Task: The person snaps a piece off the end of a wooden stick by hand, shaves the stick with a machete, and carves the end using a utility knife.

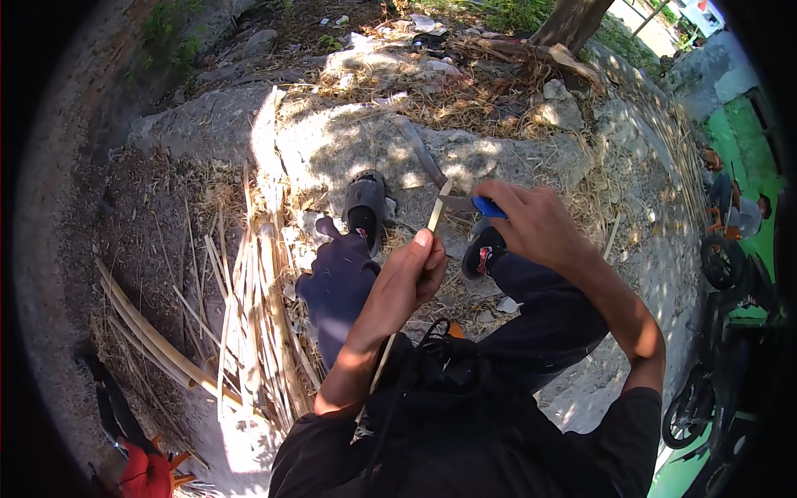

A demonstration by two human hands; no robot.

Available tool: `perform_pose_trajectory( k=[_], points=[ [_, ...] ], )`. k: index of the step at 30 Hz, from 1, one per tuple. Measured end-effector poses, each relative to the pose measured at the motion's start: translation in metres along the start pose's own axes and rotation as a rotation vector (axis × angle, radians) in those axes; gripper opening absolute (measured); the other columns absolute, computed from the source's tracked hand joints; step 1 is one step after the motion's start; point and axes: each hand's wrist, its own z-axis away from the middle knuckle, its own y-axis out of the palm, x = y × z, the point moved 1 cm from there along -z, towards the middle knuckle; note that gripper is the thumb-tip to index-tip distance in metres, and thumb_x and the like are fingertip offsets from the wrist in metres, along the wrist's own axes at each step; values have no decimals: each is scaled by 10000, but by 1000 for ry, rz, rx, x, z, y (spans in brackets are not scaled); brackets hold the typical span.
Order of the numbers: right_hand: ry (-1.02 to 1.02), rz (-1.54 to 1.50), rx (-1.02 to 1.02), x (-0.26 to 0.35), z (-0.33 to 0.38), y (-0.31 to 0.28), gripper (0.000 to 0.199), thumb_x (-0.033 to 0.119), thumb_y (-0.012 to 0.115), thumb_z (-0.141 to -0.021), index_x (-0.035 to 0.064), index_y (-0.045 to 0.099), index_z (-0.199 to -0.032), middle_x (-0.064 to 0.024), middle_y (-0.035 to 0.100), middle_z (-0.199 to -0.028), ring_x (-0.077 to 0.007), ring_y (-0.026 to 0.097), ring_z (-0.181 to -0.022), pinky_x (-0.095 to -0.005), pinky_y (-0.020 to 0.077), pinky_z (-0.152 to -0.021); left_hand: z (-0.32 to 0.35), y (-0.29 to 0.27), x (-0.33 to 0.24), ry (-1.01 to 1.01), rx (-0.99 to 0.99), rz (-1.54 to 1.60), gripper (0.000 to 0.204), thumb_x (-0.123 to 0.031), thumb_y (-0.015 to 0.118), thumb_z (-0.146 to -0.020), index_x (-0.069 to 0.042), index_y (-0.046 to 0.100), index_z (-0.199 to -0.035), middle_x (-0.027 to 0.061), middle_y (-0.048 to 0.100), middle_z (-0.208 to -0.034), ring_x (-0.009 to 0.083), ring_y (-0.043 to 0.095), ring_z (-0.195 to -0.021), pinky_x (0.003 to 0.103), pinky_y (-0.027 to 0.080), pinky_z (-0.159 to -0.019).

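My left hand (411,270) is closed round a thin pale strip (438,212) that looks like split bamboo. Its upper end points away from me, and its lower length runs back past my wrist towards my lap. In my right hand (540,224) is a small knife with a blue handle (488,207). The knife's blade (458,202) points left and meets the strip near its upper end, just above my left thumb. Beyond the strip's tip, a long flat grey piece (422,151), perhaps a blade, lies on the rock.
A heap of split bamboo strips (266,324) lies left of my legs, beside longer curved pieces (149,336). Rocky ground (332,137) with dry straw spreads ahead, below a tree trunk (573,25). Motorcycles (697,402) and a seated person (743,214) are at right; another person in red (145,473) is lower left.
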Motion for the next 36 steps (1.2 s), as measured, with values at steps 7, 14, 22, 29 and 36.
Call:
perform_pose_trajectory(
  k=[7, 14, 22, 29, 36],
  points=[
    [71, 101, 109, 8, -2, 11, 306, 85, 722, -899, 85, 586, -1173, -111, 716, -929, -351, 724, -737, -455, 542, -582, -3, 8, 6, 24, 4, 19, 493, -501, 269, -1162, -112, 410, -894, -50, 339, -661, 56, 287, -556, 267, 240, -508],
    [108, 133, 134, 6, -6, 19, 279, 85, 694, -918, 84, 557, -1162, -112, 708, -882, -360, 720, -704, -448, 556, -573, -6, 12, 12, 162, -178, -248, 475, -364, 295, -1185, -71, 415, -831, -45, 340, -654, 66, 305, -573, 269, 276, -529],
    [445, 468, 174, -87, 23, 29, 163, 129, 591, -1010, 60, 536, -1146, -178, 712, -787, -382, 736, -705, -499, 573, -582, 7, 9, 6, 105, -150, -227, 464, -361, 310, -1184, -65, 426, -846, -48, 327, -649, 59, 296, -561, 274, 271, -516],
    [409, -174, -73, -19, -18, -16, 316, 282, 540, -1089, 2, 574, -1231, -244, 671, -780, -451, 667, -683, -512, 495, -624, -2, 3, 1, 40, -47, -42, 515, -573, 295, -1137, -140, 379, -870, -57, 276, -591, 48, 224, -468, 264, 170, -436],
    [101, -103, 7, 8, -7, -8, 314, 355, 564, -1077, 51, 576, -1154, -148, 677, -776, -385, 668, -656, -474, 486, -581, -6, 6, 0, 6, -29, -56, 509, -519, 257, -1158, -124, 389, -866, -49, 331, -615, 55, 269, -485, 268, 202, -442]
  ],
)
